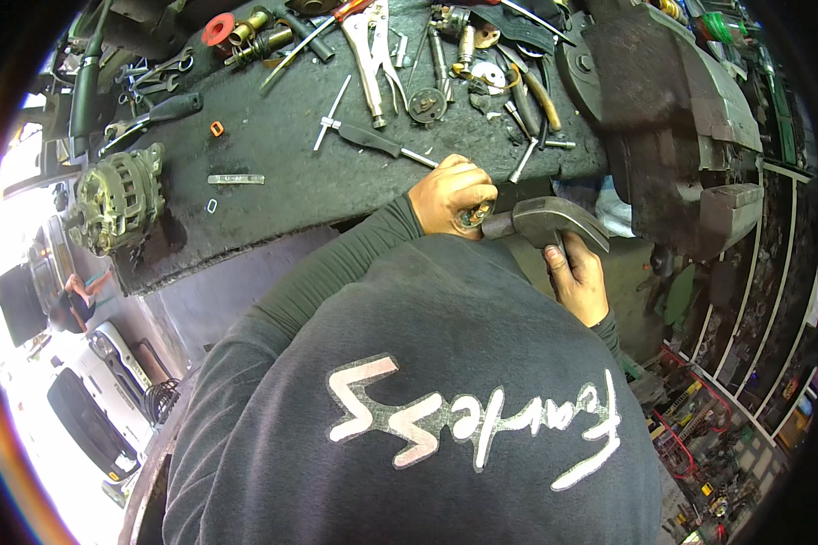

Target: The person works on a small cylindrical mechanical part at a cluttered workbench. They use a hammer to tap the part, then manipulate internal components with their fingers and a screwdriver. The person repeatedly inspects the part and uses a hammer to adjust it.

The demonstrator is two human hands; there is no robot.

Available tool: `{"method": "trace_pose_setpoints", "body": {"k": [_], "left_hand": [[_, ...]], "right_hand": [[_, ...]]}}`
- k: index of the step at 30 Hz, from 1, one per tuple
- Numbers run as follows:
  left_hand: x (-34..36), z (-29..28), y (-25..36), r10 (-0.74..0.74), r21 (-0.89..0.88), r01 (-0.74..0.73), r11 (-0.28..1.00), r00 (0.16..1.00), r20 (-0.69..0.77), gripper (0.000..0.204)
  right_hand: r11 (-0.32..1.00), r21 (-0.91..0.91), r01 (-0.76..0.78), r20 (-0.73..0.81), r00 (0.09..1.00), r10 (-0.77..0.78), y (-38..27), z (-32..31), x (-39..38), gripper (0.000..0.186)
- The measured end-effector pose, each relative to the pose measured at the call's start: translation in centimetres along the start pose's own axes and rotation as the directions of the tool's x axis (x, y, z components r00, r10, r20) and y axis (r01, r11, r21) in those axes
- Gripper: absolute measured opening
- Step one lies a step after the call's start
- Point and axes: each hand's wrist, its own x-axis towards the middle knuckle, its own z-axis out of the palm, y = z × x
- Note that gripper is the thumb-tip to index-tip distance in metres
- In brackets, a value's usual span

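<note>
My left hand (453,194) is closed at the bench's near edge around a small round metal part (475,215), mostly hidden by the fingers. My right hand (580,280) grips a claw hammer (554,221) by its handle, just under the head. The hammer's striking face is right beside the small part; whether they touch I cannot tell. Just beyond my left hand lies a black-handled screwdriver (369,139), its shaft pointing toward my knuckles. Farther left on the bench top, an alternator (118,200) sits near the corner.
The dark workbench (273,150) carries locking pliers (365,68), several wrenches (159,77), a red ring (217,29) and loose metal parts. A large dark vise (691,100) rises at the right. Beyond the bench at left, a person (74,304) is near vehicles.
</note>
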Motion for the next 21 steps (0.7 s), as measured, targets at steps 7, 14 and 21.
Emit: {"method": "trace_pose_setpoints", "body": {"k": [7,14,21], "left_hand": [[0.2,-0.3,0.4,-0.004,0.035,0.002,0.999,0.999,0.042,0.047],[0.1,-0.1,0.1,-0.009,0.056,0.007,0.998,0.999,0.042,0.037],[0.1,0.1,0.3,0.005,0.020,-0.005,1.000,1.000,-0.013,0.039]], "right_hand": [[0.945,-0.179,0.273,-0.058,0.956,-0.287,1.3,0.8,-0.1,0.029],[0.839,-0.345,0.420,-0.063,0.882,-0.467,1.4,1.6,-0.5,0.025],[0.811,-0.464,0.357,-0.121,0.881,-0.457,-0.1,3.0,-1.7,0.030]]}}
